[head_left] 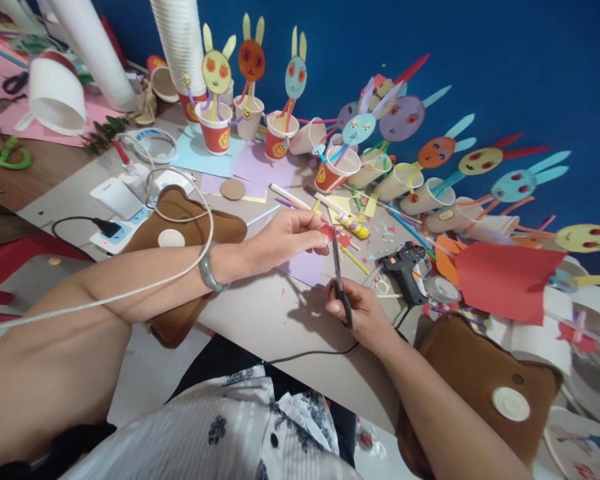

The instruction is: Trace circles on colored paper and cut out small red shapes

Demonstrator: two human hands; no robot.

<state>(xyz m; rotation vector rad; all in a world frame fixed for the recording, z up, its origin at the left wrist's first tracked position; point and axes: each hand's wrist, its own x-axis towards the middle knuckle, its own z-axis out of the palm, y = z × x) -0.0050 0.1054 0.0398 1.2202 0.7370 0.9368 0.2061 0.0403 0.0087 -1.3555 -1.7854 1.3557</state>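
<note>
A: What's up top?
B: White cup stack (177, 40), upper L of frame, just beside 3 cups w/ bunny faces (216, 73). More bunny cups (335, 170) run to the R edge, blue wall (330, 33) behind.
A: And L side?
B: Pwr strip (105, 241) w/ blk plug (108, 229) in it, near a brn cushion (220, 225). Big white cup (57, 97) on its side, upper L.
A: R side?
B: Blk glue gun (407, 270), R of ctr, tape roll (443, 289) just beside. 2nd brn cushion (475, 360), lower R.
</note>
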